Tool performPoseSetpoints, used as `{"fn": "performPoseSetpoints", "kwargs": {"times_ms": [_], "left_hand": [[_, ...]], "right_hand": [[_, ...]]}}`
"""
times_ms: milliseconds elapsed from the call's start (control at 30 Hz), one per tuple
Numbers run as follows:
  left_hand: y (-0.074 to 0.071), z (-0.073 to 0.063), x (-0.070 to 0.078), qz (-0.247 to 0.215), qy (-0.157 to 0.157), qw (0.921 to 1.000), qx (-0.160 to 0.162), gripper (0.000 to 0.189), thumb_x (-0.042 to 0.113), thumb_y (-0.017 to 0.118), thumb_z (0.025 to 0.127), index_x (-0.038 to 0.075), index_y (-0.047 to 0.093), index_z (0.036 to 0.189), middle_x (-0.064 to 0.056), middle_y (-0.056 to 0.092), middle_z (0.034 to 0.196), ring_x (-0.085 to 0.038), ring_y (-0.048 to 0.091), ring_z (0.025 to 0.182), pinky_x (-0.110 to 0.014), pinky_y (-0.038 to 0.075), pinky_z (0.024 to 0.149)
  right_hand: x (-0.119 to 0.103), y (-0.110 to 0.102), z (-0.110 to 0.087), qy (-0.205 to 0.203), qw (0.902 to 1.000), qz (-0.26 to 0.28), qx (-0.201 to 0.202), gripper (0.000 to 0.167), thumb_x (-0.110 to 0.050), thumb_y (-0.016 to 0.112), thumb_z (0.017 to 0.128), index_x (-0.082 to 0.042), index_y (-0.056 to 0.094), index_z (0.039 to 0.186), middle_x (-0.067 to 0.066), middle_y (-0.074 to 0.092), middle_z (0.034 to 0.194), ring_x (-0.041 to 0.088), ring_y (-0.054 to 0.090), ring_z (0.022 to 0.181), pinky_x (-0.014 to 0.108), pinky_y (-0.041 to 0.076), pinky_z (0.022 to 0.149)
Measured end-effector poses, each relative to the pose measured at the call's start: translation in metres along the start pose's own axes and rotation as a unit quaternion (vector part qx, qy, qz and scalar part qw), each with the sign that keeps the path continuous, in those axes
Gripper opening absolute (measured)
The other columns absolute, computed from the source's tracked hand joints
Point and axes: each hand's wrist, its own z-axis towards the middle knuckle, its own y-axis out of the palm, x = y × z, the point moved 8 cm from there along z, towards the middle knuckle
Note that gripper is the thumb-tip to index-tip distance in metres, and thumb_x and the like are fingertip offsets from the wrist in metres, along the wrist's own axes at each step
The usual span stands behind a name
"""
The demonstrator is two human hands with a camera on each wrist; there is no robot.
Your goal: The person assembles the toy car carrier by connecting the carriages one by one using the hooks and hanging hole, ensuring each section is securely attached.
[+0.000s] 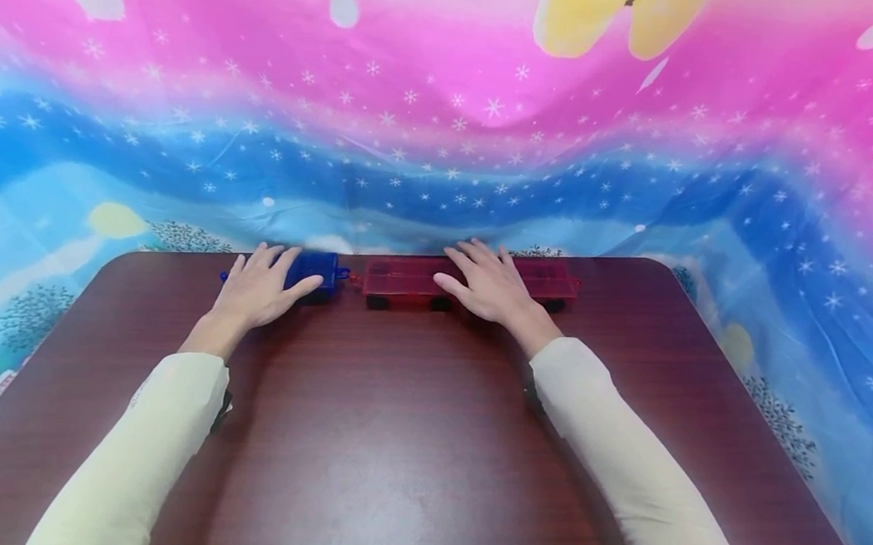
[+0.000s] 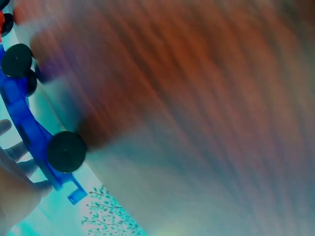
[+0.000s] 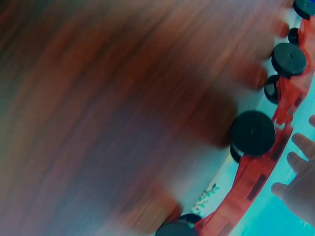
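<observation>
Near the far edge of the table, a blue toy car base (image 1: 324, 271) with black wheels stands in a row with a red toy car base (image 1: 400, 277) and a second red base (image 1: 554, 280). Over the blue one lies my left hand (image 1: 259, 285), its fingers spread and pointing away from me. My right hand (image 1: 490, 286) lies with extended fingers across the red bases, hiding where they meet; the right wrist view shows a coupling (image 3: 283, 120) there. From the left wrist, the blue base (image 2: 30, 128) appears with my fingertips along its side.
A dark reddish-brown wooden table (image 1: 366, 435) with rounded far corners carries the row of cars. Behind and beside it hangs a pink and blue cloth (image 1: 413, 171) printed with snowflakes. The cars stand close to the far edge.
</observation>
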Motion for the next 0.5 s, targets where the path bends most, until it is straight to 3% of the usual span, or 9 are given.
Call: {"fn": "performPoseSetpoints", "kwargs": {"times_ms": [233,500], "left_hand": [[0.001,-0.001,-0.012,-0.003,-0.001,1.0,0.008,0.098,0.078,0.033,0.096,0.005,0.028,0.16,-0.029,0.025,0.159,-0.049,0.009,0.15,-0.069,0.004,0.116],[0.002,0.0,-0.015,-0.005,0.004,1.0,0.003,0.096,0.077,0.034,0.096,0.004,0.029,0.159,-0.029,0.027,0.159,-0.049,0.008,0.151,-0.067,0.004,0.117]], "right_hand": [[-0.019,0.01,0.005,-0.016,0.9994,-0.024,-0.017,0.075,-0.069,0.031,0.102,-0.023,0.032,0.161,0.006,0.028,0.165,0.027,0.014,0.155,0.057,0.006,0.122],[-0.034,0.021,0.013,-0.019,0.9993,-0.02,-0.025,0.075,-0.07,0.03,0.101,-0.025,0.032,0.161,0.004,0.028,0.166,0.025,0.014,0.155,0.056,0.003,0.122]]}}
